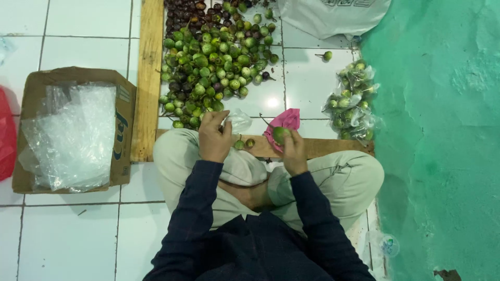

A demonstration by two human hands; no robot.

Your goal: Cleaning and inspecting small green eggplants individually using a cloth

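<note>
tiled floor (78, 234) — open leftward (wall (442, 156) right)

Single head-mounted view, aimed almost straight down. Close range over crossed legs and both forearms at bottom centre. White tiled floor (78, 234) across the left and centre; green wall (442, 156) along the right edge. Fruit pile (213, 62) at top centre, cardboard box (73, 130) at far left. No second view, no overlap.
</note>
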